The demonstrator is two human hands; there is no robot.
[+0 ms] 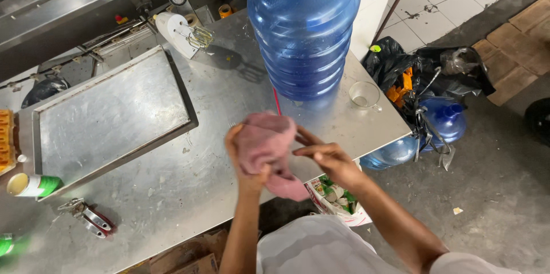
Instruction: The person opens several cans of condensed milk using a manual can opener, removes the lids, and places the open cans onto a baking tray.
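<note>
My left hand grips a crumpled pink cloth above the near edge of the steel table. My right hand touches the cloth's right side with its fingertips pinched on it. A tail of the cloth hangs down past the table edge. Just beyond the hands stands a large blue water bottle, upright on the table.
A flat metal baking tray lies at the left. A white hand mixer rests at the back, a clear glass cup beside the bottle. A green-and-white can and a caster wheel sit near left. Black bags and blue bottles crowd the floor at right.
</note>
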